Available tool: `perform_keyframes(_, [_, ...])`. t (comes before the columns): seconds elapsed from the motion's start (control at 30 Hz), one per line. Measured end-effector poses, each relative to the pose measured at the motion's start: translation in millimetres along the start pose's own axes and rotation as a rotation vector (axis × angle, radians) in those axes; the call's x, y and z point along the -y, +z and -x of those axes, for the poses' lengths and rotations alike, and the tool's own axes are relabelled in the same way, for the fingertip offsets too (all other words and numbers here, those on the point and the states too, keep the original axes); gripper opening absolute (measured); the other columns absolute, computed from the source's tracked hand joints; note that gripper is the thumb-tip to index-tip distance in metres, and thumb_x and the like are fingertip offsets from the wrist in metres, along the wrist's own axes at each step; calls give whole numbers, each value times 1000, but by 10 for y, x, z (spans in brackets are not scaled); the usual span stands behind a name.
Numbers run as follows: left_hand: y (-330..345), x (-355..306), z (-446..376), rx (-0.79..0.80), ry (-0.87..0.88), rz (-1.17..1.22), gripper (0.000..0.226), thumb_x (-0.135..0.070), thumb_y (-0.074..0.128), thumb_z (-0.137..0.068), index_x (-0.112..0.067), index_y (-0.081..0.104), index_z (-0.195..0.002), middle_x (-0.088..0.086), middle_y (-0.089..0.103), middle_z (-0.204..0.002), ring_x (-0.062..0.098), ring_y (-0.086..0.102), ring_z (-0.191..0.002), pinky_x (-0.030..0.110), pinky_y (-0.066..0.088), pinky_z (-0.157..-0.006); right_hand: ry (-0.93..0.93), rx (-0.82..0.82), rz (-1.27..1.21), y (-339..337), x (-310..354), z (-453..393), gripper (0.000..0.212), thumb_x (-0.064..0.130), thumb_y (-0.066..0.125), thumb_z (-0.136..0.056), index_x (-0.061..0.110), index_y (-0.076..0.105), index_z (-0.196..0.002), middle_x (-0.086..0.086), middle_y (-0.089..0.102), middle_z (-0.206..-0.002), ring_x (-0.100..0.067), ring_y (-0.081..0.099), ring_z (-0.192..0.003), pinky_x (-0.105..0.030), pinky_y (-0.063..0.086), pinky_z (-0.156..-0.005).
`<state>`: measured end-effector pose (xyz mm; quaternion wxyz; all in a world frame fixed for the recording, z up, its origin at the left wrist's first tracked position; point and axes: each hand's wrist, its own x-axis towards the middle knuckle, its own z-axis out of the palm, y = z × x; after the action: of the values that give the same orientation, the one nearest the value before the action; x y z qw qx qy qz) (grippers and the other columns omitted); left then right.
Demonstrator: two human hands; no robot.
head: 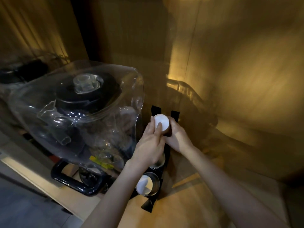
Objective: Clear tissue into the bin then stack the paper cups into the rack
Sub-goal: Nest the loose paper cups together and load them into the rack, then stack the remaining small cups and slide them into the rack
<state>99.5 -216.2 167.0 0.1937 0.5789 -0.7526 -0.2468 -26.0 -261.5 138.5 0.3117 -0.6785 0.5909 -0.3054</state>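
A stack of brown paper cups point(162, 123) stands upside down, its white bottom facing me, over the far end of a black cup rack point(174, 115). My left hand point(150, 145) presses fingers on the white bottom. My right hand point(176, 137) wraps the stack's side from the right. Nearer me in the rack sits another cup point(144, 184) in a round slot, white base showing. No tissue or bin is in view.
A blender with a black lid point(85, 94) under a clear plastic cover point(128, 76) stands close to the left of the rack. Its dark base handle point(72, 180) lies at the counter front. A wooden wall rises behind and to the right.
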Motion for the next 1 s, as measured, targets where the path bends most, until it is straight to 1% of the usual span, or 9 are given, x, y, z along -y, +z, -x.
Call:
perform_keyframes(0.13, [53,84,-37,11,10,-252,56,-23,27,-97,-12,5,-147,13,-15,-157,25,-5,-147,38,15,-120,-25,19,54,30,-25,2,75,28,69,-79,17,28,-141,-10,44,-141,-27,45,-126,-38,42,-100])
perform_keyframes(0.33, [110,73,-18,-19,2,-366,57,-26,26,-97,-13,2,-146,15,-13,-157,26,-7,-146,40,10,-119,16,50,30,41,-7,1,80,34,68,-76,23,25,-142,-7,47,-140,-27,48,-124,-47,44,-99])
perform_keyframes(0.53, [52,51,-25,21,-3,-323,62,-26,35,-94,-16,4,-147,10,-13,-158,23,-10,-146,43,7,-119,63,55,7,-108,-5,191,71,28,67,-80,16,32,-141,-8,48,-139,-25,45,-127,-34,42,-101])
perform_keyframes(0.63, [-37,24,-43,-57,22,-238,58,-24,42,-92,-10,20,-144,12,7,-158,24,1,-147,42,12,-119,81,50,-29,-299,13,386,60,23,62,-85,11,37,-138,-7,49,-136,-21,47,-125,-22,36,-88])
perform_keyframes(0.7, [-88,-35,-27,-165,40,-152,53,-22,44,-92,-8,30,-141,13,26,-154,25,16,-144,40,20,-117,84,8,-77,-451,23,528,48,22,60,-86,11,46,-130,-7,58,-123,-17,55,-112,-19,39,-81])
perform_keyframes(0.77, [-104,-124,12,-268,75,-109,45,-18,46,-91,-7,42,-134,14,41,-146,27,33,-137,38,31,-110,79,-36,-114,-602,24,677,33,20,58,-87,13,56,-119,-4,65,-105,-12,60,-94,-18,43,-75])
perform_keyframes(0.83, [-76,-254,74,-320,124,-94,35,-17,47,-89,-8,56,-122,13,58,-128,29,53,-117,38,45,-92,71,-73,-130,-743,0,837,19,19,57,-87,18,62,-105,-1,68,-94,-12,64,-87,-20,46,-75])
perform_keyframes(0.93, [62,-468,182,-246,169,-65,25,-20,49,-88,-14,64,-107,11,71,-93,30,65,-84,35,49,-65,76,-93,-111,-907,-57,1118,14,15,56,-88,16,65,-99,-3,69,-88,-12,67,-78,-16,51,-69])
perform_keyframes(1.0, [224,-595,247,-179,218,-60,24,-26,47,-87,-15,66,-99,10,72,-85,29,65,-79,38,53,-63,73,-107,-117,-966,-137,1338,11,12,57,-88,18,65,-92,-4,68,-81,-13,65,-72,-17,53,-67])
